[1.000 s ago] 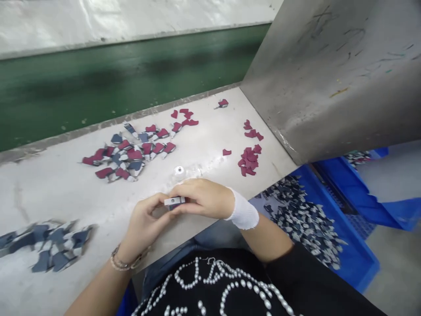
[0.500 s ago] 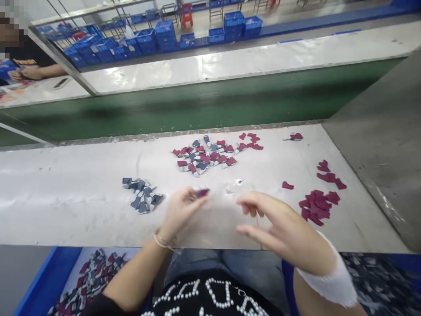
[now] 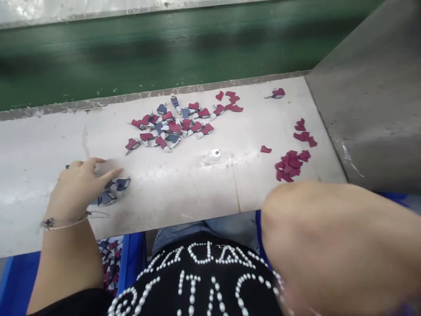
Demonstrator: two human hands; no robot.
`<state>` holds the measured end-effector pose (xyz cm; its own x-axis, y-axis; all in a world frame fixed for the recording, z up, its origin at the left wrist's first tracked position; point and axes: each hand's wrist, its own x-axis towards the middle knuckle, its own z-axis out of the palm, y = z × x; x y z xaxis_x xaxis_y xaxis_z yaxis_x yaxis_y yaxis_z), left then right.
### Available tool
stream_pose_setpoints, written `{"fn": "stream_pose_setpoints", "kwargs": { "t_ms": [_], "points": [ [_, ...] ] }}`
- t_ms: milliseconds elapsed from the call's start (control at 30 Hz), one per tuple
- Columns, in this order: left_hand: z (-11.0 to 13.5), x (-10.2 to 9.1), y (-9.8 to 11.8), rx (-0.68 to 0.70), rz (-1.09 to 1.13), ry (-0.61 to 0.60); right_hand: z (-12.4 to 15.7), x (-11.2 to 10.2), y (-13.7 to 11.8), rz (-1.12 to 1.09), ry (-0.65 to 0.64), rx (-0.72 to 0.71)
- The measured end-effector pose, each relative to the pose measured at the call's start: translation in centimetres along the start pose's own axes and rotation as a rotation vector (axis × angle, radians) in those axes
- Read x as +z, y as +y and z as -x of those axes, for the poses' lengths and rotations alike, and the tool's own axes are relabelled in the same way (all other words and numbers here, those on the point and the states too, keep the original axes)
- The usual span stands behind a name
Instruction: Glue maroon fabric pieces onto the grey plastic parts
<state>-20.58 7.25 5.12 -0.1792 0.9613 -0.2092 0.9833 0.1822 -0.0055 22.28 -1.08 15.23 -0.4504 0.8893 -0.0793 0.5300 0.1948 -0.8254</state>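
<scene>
My left hand (image 3: 77, 186) reaches over a small pile of dark blue-and-grey moulded pieces (image 3: 108, 195), its thumb and forefinger apart; the hand covers part of the pile. Large and blurred at the lower right, my right hand and forearm (image 3: 335, 237) are bent close to the camera, and the fingers cannot be made out. Beyond my left hand, a wider heap holds small grey pieces with dark red or blue faces (image 3: 174, 127). One dark red-faced piece (image 3: 132, 145) lies at its near left edge. Loose dark red patches (image 3: 289, 164) are heaped on the right.
A small white bottle-like thing (image 3: 214, 155) stands mid-table (image 3: 184, 193). More dark red patches (image 3: 234, 101) lie near the back edge. A metal panel (image 3: 371, 101) bounds the right side. Below the front edge, a blue bin (image 3: 133, 259) contains many pieces.
My left hand has moved left from the middle to the blue-and-grey pile, and the piece it held is gone from it. A red-faced piece now lies at the heap's edge. My right hand came nearer the camera.
</scene>
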Motion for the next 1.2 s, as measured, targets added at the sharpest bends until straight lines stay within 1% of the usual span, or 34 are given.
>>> {"fn": "stream_pose_setpoints", "kwargs": {
  "t_ms": [33,67,133,167,200,267,333,367,467,500,533,567,600,633,667,700,733,800,833,867,933,967,1033,1100,1133,1200],
  "points": [
    [0.7,0.3,-0.4,0.044,-0.030,0.026,-1.1,-0.1,1.6,-0.006,0.024,-0.008],
    [1.4,0.6,-0.6,0.096,-0.042,0.059,-2.2,0.1,3.4,0.002,0.068,0.016],
    [2.5,1.3,-0.6,0.137,-0.028,0.134,-4.4,1.4,7.0,0.040,0.173,0.140],
    [2.9,1.7,-0.4,0.125,0.001,0.143,-5.4,2.4,8.6,0.051,0.208,0.209],
    [3.2,2.0,-0.1,0.098,0.047,0.134,-6.4,3.5,9.9,0.048,0.216,0.259],
    [3.3,2.5,0.4,0.030,0.213,0.088,-8.1,5.5,11.5,-0.001,0.158,0.266],
    [3.0,2.5,0.7,0.010,0.285,0.081,-9.4,6.9,11.7,-0.048,0.101,0.228],
    [2.9,2.4,0.8,0.013,0.314,0.080,-9.7,7.2,11.6,-0.063,0.079,0.216],
    [2.9,1.5,1.5,0.031,0.405,0.088,-9.3,6.9,10.6,-0.107,0.065,0.197],
    [3.0,1.1,2.1,0.035,0.499,0.100,-8.9,6.5,10.2,-0.121,0.080,0.200],
    [3.2,0.8,2.8,0.040,0.650,0.110,-8.3,6.2,9.8,-0.131,0.107,0.209],
    [3.4,0.5,3.7,0.049,0.853,0.102,-7.7,5.8,9.4,-0.134,0.142,0.226],
    [3.5,0.3,4.8,0.061,1.095,0.061,-7.2,5.5,9.0,-0.134,0.181,0.249],
    [3.6,0.2,6.1,0.074,1.343,-0.019,-6.7,5.2,8.5,-0.134,0.215,0.269],
    [3.7,0.2,7.3,0.089,1.557,-0.142,-6.3,4.8,8.0,-0.137,0.246,0.270],
    [3.7,0.3,8.6,0.110,1.716,-0.294,-6.1,4.5,7.5,-0.140,0.274,0.244],
    [3.7,0.4,9.8,0.143,1.827,-0.461,-5.9,4.1,7.0,-0.142,0.290,0.192],
    [3.8,1.1,11.9,0.240,1.933,-0.762,-5.7,3.3,6.3,-0.155,0.315,0.061],
    [3.9,1.6,12.7,0.290,1.948,-0.869,-5.7,2.9,6.0,-0.169,0.319,0.009],
    [4.0,2.1,13.4,0.327,1.952,-0.946,-5.7,2.5,5.8,-0.199,0.312,-0.023],
    [4.3,3.2,14.4,0.341,1.950,-1.037,-5.8,2.0,5.5,-0.294,0.256,-0.036],
    [4.4,3.7,14.7,0.314,1.951,-1.064,-5.9,1.9,5.4,-0.342,0.216,-0.037],
    [4.7,4.4,15.2,0.213,1.945,-1.090,-6.0,2.0,5.6,-0.420,0.162,-0.027],
    [4.8,4.8,15.5,0.107,1.920,-1.071,-6.0,2.5,6.2,-0.491,0.191,-0.021],
    [4.8,4.9,15.6,0.078,1.911,-1.045,-6.0,2.9,6.7,-0.530,0.219,-0.019],
    [4.6,4.8,15.5,0.095,1.903,-0.992,-5.9,3.5,7.7,-0.621,0.258,-0.023]
  ]
}}
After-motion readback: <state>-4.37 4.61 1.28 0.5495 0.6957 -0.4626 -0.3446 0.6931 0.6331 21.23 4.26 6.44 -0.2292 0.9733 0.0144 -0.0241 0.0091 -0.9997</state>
